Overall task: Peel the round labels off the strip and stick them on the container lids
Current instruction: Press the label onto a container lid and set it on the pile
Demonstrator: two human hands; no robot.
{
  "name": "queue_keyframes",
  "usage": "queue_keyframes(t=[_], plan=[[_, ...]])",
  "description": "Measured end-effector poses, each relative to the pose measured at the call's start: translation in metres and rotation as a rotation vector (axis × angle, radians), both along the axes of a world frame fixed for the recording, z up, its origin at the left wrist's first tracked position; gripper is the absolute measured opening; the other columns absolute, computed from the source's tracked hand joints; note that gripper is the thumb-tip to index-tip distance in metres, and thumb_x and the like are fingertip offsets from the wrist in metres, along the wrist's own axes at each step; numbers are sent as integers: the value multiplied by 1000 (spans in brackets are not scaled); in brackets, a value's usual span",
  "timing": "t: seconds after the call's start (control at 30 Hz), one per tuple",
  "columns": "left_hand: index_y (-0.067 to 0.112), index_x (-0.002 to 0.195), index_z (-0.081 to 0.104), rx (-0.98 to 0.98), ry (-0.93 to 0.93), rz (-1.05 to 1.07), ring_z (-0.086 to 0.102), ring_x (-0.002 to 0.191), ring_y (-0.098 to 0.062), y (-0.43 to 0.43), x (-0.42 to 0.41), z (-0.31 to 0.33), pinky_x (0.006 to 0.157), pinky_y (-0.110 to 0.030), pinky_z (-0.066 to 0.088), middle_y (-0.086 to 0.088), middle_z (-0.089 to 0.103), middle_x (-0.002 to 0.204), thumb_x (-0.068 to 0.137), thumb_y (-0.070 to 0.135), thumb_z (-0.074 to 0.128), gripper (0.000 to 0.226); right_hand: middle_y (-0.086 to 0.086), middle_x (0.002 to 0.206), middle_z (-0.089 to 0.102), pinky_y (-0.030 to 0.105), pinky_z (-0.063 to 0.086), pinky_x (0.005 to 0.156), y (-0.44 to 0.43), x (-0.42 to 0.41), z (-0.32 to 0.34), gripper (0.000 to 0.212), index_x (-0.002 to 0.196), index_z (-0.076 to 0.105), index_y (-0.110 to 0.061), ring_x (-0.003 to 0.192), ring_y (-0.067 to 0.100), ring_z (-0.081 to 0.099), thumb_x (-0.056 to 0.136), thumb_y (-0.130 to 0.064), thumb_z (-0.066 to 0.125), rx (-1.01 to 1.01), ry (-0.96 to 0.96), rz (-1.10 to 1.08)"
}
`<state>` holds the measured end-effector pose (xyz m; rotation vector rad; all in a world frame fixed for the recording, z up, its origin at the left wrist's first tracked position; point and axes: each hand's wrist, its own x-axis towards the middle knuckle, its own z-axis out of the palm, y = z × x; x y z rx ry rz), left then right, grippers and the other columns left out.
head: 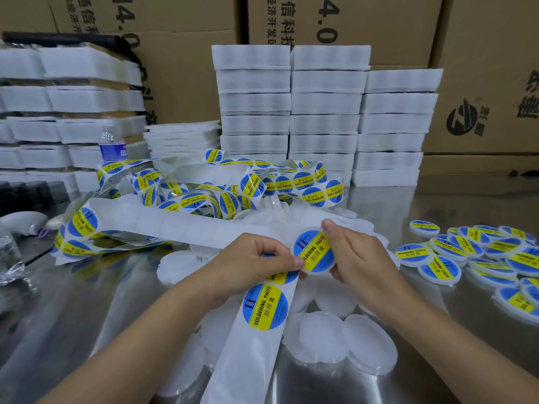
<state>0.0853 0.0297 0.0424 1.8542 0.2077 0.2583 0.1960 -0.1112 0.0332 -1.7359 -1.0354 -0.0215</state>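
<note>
A white backing strip (245, 360) runs from the bottom centre up under my hands and carries a round blue-and-yellow "SOLDERING PASTE" label (264, 306). My left hand (250, 265) grips the strip, its thumb pressing on the edge of a label. My right hand (354, 253) holds a white round lid (313, 252) with a label on its top face. Between the two hands the lid stands tilted toward me. Bare white lids (344, 339) lie on the metal table below my hands.
A tangled pile of label strip (221, 185) lies behind my hands. Several labelled lids (472, 255) are heaped at the right. Stacks of white foam trays (323, 112) and cardboard boxes (481, 68) stand at the back, with a water bottle (110, 145) at the left.
</note>
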Motion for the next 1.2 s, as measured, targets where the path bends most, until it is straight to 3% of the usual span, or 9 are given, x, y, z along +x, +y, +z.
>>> queue_keyframes(t=[0.07,0.13,0.3,0.43,0.6,0.7,0.9,1.1,1.2], plan=[[22,59,71,-18,-3,35,64,64,-2,1,1,0,61,-11,47,3,75,75,78,26,72,20,-13,74,66,32,49,66,-1,-1,0,48,82,64,-32,64,4,56,78,-71,36,16,-25,44],[20,59,71,-26,-7,54,62,60,-2,0,0,1,58,-11,46,6,72,68,75,29,73,19,-36,93,61,13,44,74,-2,-2,0,35,107,51,-52,85,-11,56,76,-69,51,-19,-77,90],[24,56,68,-26,-11,48,67,71,-11,0,1,1,66,-16,51,1,74,76,81,23,69,25,-38,118,42,-4,25,87,-3,-1,-5,78,129,32,-50,111,-21,37,67,-42,79,-54,-288,120],[26,58,69,34,-24,68,59,60,-4,-2,1,0,61,-13,47,9,67,63,81,29,70,23,-6,115,54,5,27,91,-3,1,-2,78,138,41,-26,108,4,43,70,-34,78,-67,-470,25],[26,63,73,10,-109,38,60,62,0,-3,1,2,62,-11,46,10,69,67,82,27,68,20,-8,109,52,10,29,93,-3,4,0,69,133,50,-17,106,10,45,72,-39,74,-19,-543,-20],[24,83,76,-57,-152,72,67,79,1,-4,1,4,64,-9,47,8,76,87,76,34,66,16,-1,112,57,29,29,91,-5,19,3,64,134,49,-16,106,20,48,78,-42,67,-14,-625,-281],[23,104,67,-117,-182,92,69,77,-5,-1,-3,8,57,-15,49,9,72,104,79,-4,67,37,18,130,47,43,29,90,-27,74,3,61,140,36,-10,115,37,39,87,-32,57,-534,-522,-879],[24,98,69,-87,-175,51,69,88,-11,1,-1,5,78,-26,57,7,73,104,74,-7,71,39,16,137,39,46,20,107,-45,98,-3,47,134,40,-15,128,36,28,88,-24,46,-945,-289,-970],[23,99,68,-77,-176,37,69,90,-9,2,-1,5,78,-23,56,7,73,105,73,-10,71,42,15,139,38,54,11,111,-48,101,-2,42,129,45,-16,133,37,23,88,-20,41,-1073,-256,-964]])
